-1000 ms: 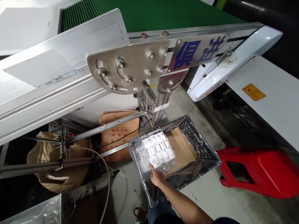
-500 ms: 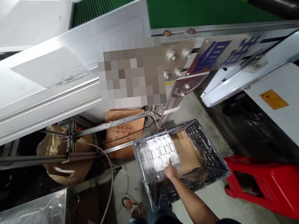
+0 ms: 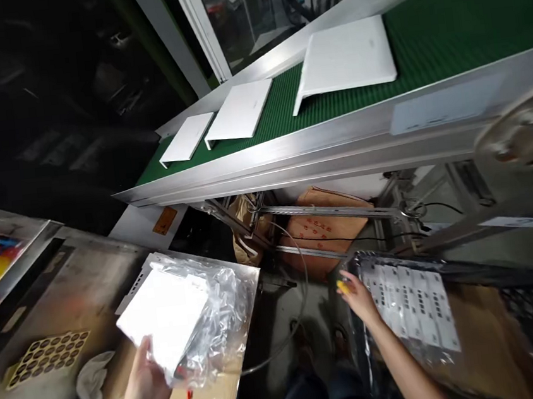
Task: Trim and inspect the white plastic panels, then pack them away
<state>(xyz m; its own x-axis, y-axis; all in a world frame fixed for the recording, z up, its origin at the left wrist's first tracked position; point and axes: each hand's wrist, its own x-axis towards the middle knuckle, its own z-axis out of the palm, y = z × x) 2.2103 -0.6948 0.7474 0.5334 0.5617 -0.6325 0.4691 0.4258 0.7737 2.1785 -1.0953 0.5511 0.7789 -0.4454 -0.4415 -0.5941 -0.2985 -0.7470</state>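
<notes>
The left hand (image 3: 144,390), low at 7 o'clock, has its fingers closed around the near edge of a white panel (image 3: 164,315) that sits partly inside a clear bag (image 3: 221,312). The panel is tilted up off the metal table (image 3: 80,289), likely because a grip on one edge keeps its flat face clean and leaves the loose plastic free to hang over the table's right edge. Just left of it on the table lie a sheet of round stickers (image 3: 45,356) and a crumpled cloth (image 3: 92,379), both within easy reach of that hand. The right hand (image 3: 360,294), at 5 o'clock, is stretched toward the near corner of a black crate (image 3: 530,305) on the floor. Its fingers are loosely spread and grip nothing that shows. A small yellow spot at one fingertip is too small to identify. The crate is lined with plastic, and a row of white printed strips (image 3: 411,311) lies flat along its left side, packed edge to edge, probably so they do not slide. From 11 to 2 o'clock runs a green belt (image 3: 443,22) carrying three more white panels (image 3: 347,58), spaced apart in a line. Brown paper sacks (image 3: 327,231) are stowed under the belt's frame, out of the way.
</notes>
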